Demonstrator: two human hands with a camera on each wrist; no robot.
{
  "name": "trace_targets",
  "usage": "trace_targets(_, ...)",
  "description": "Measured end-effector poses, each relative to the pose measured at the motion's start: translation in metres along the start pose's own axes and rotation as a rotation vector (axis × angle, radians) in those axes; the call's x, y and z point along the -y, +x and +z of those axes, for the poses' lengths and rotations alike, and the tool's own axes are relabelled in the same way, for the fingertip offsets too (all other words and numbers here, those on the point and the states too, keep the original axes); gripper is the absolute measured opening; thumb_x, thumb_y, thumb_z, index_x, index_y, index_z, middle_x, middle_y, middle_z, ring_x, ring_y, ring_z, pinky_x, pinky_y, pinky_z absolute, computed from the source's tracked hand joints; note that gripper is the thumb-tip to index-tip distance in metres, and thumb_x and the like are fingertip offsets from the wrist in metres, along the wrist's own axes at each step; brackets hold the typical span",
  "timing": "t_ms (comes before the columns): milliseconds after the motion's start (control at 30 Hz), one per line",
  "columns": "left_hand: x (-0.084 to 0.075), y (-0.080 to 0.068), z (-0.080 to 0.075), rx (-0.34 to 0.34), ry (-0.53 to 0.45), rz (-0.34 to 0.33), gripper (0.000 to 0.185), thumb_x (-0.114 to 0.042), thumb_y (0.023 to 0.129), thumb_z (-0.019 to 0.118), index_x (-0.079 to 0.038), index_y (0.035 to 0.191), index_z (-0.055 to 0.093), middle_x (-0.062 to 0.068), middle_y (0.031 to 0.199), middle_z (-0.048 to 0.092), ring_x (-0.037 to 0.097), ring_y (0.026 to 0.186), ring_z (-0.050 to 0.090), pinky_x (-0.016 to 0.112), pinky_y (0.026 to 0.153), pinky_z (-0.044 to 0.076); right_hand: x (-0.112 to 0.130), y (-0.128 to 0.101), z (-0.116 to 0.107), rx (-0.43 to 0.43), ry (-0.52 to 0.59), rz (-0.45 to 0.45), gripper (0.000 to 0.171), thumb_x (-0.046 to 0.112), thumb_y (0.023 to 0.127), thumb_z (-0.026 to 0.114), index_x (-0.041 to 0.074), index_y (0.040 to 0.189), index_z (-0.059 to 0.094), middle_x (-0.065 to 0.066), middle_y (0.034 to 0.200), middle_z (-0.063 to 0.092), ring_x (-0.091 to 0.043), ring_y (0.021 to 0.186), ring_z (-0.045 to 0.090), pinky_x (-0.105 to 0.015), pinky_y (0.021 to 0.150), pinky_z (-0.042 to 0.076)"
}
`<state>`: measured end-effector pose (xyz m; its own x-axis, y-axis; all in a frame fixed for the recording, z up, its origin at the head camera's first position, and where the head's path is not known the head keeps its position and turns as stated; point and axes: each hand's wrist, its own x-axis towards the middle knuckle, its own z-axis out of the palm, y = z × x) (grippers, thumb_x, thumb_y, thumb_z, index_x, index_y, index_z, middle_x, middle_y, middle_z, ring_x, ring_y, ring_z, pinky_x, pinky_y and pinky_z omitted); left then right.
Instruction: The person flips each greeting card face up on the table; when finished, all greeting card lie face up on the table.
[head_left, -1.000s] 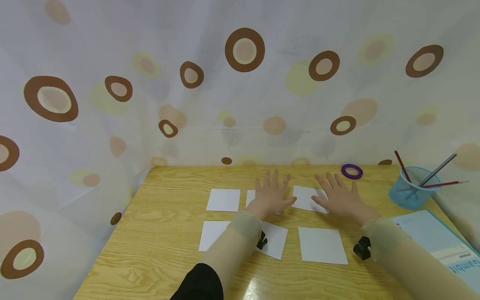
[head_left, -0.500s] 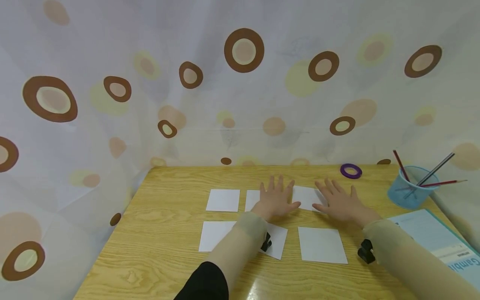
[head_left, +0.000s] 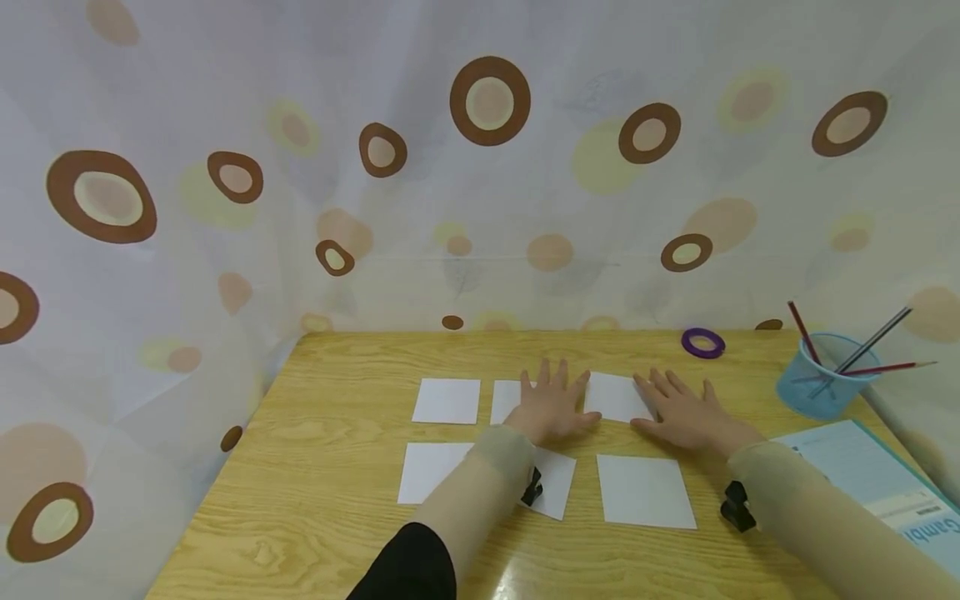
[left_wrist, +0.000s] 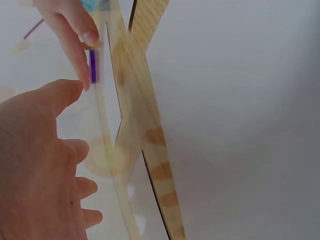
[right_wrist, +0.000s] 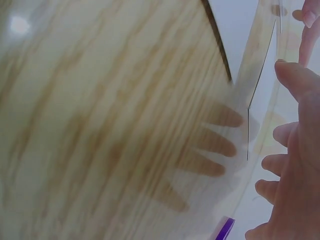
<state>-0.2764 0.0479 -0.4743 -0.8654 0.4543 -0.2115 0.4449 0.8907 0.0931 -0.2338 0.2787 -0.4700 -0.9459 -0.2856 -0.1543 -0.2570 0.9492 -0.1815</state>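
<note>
Several white paper squares lie in two rows on the wooden table (head_left: 330,433). My left hand (head_left: 553,406) rests flat with fingers spread over the right part of the back middle square (head_left: 506,398). Flat too, my right hand (head_left: 678,410) has its fingers at the right edge of the back right square (head_left: 617,397), which lies between the two hands. Neither hand holds anything. In the left wrist view my left hand (left_wrist: 40,175) fills the lower left, with the right hand's fingers (left_wrist: 75,35) beyond. My right hand (right_wrist: 297,170) hovers close over the tabletop in the right wrist view.
A purple ring (head_left: 702,342) lies at the table's back right. A blue cup (head_left: 820,389) with pencils stands at the right edge, and a light blue book (head_left: 873,479) lies in front of it. A spotted curtain (head_left: 487,167) closes off the back and sides.
Both hands stay flat on the table. The left hand has slid a little right toward the back right square. The right hand has drawn slightly back toward me.
</note>
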Motion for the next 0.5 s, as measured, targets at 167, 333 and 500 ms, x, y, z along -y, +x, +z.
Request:
trace_targets(167, -0.006, -0.003, 0.000, 0.017, 0.024, 0.030, 0.073, -0.073, 0.095, 0.034, -0.042, 0.158, 0.012, -0.002, 0.168, 0.009, 0.032, 0.154, 0.006, 0.061, 0.120, 0.016, -0.003, 0.002, 0.004, -0.007, -0.010, -0.016, 0.081, 0.057, 0.096, 0.052, 0.005, 0.155, 0.030, -0.031, 0.157, 0.025, -0.055, 0.143, 0.021, -0.085, 0.102, 0.006)
trace_targets(333, -0.012, -0.008, -0.004, 0.050, -0.010, 0.060, 0.071, -0.070, 0.096, 0.034, -0.041, 0.158, 0.015, -0.007, 0.167, 0.010, 0.031, 0.155, 0.005, 0.061, 0.121, 0.014, -0.006, 0.004, 0.006, 0.002, 0.006, -0.007, 0.080, 0.056, 0.098, 0.050, 0.005, 0.155, 0.028, -0.030, 0.158, 0.024, -0.055, 0.143, 0.019, -0.085, 0.102, 0.004)
trace_targets(500, -0.014, -0.006, -0.005, 0.088, -0.032, 0.059, 0.068, -0.070, 0.097, 0.031, -0.040, 0.157, 0.018, -0.011, 0.166, 0.011, 0.029, 0.155, 0.003, 0.060, 0.122, 0.012, -0.007, 0.006, 0.006, 0.009, 0.024, 0.001, 0.079, 0.054, 0.098, 0.050, 0.003, 0.155, 0.028, -0.029, 0.158, 0.025, -0.056, 0.143, 0.018, -0.084, 0.103, 0.003)
